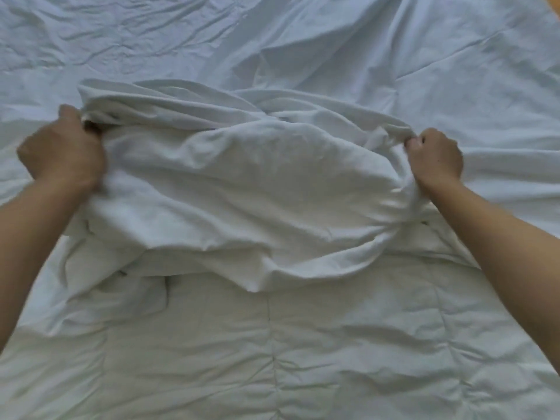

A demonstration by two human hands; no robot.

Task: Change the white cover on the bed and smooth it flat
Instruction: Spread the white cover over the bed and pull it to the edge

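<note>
A bunched white cover (248, 183) lies across the middle of the bed, gathered into thick folds along its far edge. My left hand (62, 150) grips the gathered edge at its left end. At the right end my right hand (435, 157) grips the same bunched edge. The cover sags between the two hands and hangs over a white quilted duvet (303, 353) with stitched seams, which fills the near part of the view. Whether the duvet's far end sits inside the cover cannot be told.
A wrinkled white sheet (333, 40) covers the far part of the bed, creased throughout. A sliver of orange-brown floor (554, 3) shows at the top right corner.
</note>
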